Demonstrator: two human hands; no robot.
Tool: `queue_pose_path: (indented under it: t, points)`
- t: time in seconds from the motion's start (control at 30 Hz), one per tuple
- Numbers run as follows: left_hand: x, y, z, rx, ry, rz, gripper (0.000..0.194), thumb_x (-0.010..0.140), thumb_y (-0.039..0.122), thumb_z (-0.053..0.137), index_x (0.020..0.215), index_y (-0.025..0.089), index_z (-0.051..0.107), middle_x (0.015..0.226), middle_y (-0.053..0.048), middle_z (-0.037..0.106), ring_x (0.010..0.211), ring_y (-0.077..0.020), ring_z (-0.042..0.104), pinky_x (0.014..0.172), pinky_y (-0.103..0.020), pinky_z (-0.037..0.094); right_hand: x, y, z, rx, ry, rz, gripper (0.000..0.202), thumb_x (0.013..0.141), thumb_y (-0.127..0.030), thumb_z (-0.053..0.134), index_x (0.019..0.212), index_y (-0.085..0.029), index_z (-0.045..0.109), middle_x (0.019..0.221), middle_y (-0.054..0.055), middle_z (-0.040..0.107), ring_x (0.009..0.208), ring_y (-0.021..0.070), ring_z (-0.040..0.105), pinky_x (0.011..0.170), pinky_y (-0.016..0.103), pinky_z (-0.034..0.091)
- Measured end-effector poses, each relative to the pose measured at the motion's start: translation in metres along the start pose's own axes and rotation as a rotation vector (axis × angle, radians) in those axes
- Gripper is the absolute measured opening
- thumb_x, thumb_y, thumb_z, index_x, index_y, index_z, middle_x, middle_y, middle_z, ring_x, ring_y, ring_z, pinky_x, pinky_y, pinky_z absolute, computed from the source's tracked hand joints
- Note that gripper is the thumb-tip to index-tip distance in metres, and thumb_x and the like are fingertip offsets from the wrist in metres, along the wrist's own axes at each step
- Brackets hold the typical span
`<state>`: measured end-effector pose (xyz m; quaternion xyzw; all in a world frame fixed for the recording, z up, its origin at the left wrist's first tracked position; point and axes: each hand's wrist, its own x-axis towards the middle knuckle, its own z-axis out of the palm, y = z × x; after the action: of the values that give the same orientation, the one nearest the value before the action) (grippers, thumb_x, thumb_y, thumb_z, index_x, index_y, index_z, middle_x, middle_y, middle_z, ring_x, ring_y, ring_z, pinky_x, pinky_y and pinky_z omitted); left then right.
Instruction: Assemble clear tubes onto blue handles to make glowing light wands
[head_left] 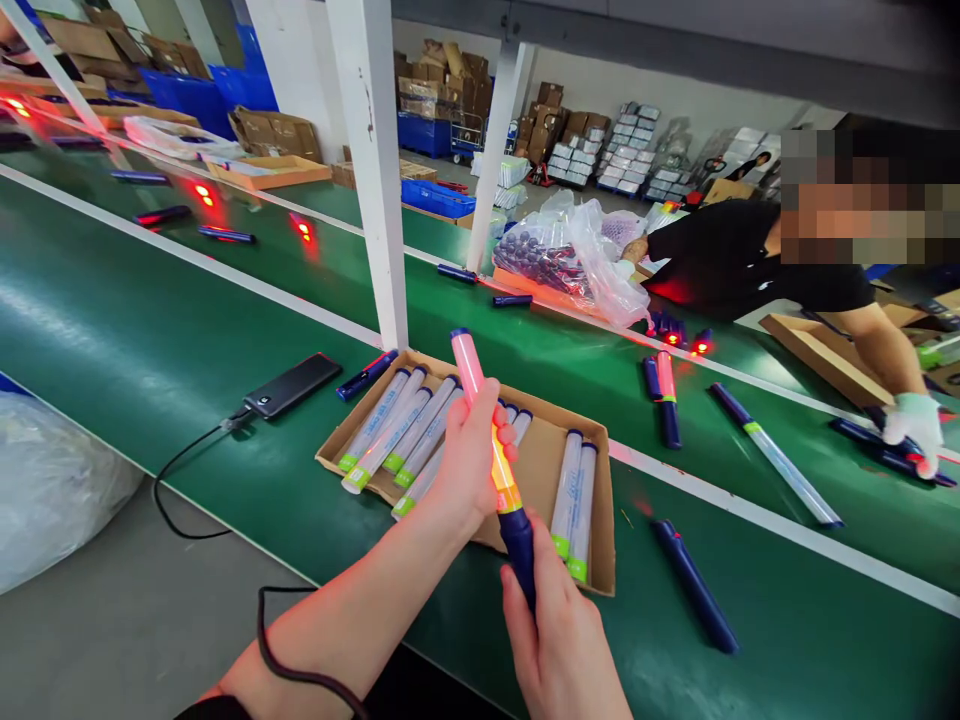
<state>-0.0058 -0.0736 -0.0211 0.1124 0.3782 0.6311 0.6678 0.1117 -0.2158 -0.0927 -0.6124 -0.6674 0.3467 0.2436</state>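
A lit light wand [466,362] slants up over the cardboard tray, held by both hands. My left hand [476,450] is wrapped around its clear tube, which glows pink above and orange-yellow below. Closed on the dark blue handle [517,545] is my right hand [559,625]. Beneath my hands lies the shallow cardboard tray [606,520], with several clear tubes [379,420] that have blue caps and green bands. My left forearm hides part of the row. To the right of the tray rests a dark blue handle piece [697,590] with a red button.
A black power bank [294,385] with a cable lies left of the tray. A white post [367,170] rises behind it. Across the green conveyor belt, a gloved co-worker's hand [913,432] touches dark handles. A finished-looking wand [776,455] and a bag of parts [547,255] lie there.
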Motion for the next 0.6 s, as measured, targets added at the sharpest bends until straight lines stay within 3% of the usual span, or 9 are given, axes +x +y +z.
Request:
queue_pose_path:
  t: [0.17, 0.33, 0.4, 0.5, 0.6]
  points:
    - [0.004, -0.011, -0.004, 0.036, 0.051, 0.068, 0.039, 0.090, 0.045, 0.081, 0.094, 0.024, 0.048, 0.066, 0.009, 0.048, 0.048, -0.0063, 0.043, 0.041, -0.016, 0.033, 0.007, 0.001, -0.001, -0.081, 0.016, 0.011, 0.063, 0.112, -0.043, 0.035, 0.164, -0.007, 0.036, 0.160, 0.027, 0.053, 0.141, 0.0488, 0.059, 0.110, 0.068, 0.053]
    - [0.009, -0.011, -0.002, 0.038, 0.096, 0.070, 0.050, 0.083, 0.052, 0.087, 0.094, 0.024, 0.047, 0.067, 0.010, 0.049, 0.050, -0.0062, 0.045, 0.043, -0.016, 0.034, 0.011, -0.004, -0.006, 0.046, -0.016, 0.003, 0.061, 0.112, -0.047, 0.041, 0.160, -0.009, 0.044, 0.160, 0.022, 0.056, 0.148, 0.0368, 0.055, 0.121, 0.054, 0.047]
    - [0.005, -0.005, 0.002, 0.046, 0.076, 0.074, 0.054, 0.080, 0.058, 0.087, 0.094, 0.024, 0.047, 0.068, 0.009, 0.049, 0.052, -0.0070, 0.046, 0.045, -0.016, 0.036, 0.009, -0.001, -0.010, 0.086, -0.027, 0.031, 0.062, 0.112, -0.049, 0.041, 0.162, -0.013, 0.042, 0.161, 0.019, 0.056, 0.149, 0.0345, 0.053, 0.124, 0.054, 0.044]
    - [-0.017, -0.007, 0.006, 0.052, -0.051, 0.079, 0.057, 0.080, 0.071, 0.081, 0.090, 0.025, 0.049, 0.069, 0.005, 0.053, 0.054, -0.0101, 0.049, 0.048, -0.020, 0.040, 0.004, 0.011, -0.033, 0.140, -0.053, 0.027, 0.065, 0.109, -0.056, 0.048, 0.166, -0.025, 0.039, 0.169, 0.013, 0.046, 0.156, 0.0369, 0.044, 0.126, 0.060, 0.039]
    - [-0.053, -0.038, -0.005, 0.149, -0.304, 0.083, 0.052, 0.079, 0.069, 0.082, 0.099, 0.027, 0.059, 0.074, 0.000, 0.062, 0.058, -0.0156, 0.054, 0.055, -0.029, 0.047, -0.004, 0.021, -0.076, 0.340, 0.155, -0.120, 0.071, 0.098, -0.075, 0.055, 0.158, -0.037, 0.050, 0.166, 0.010, 0.051, 0.153, 0.0447, 0.046, 0.119, 0.067, 0.045]
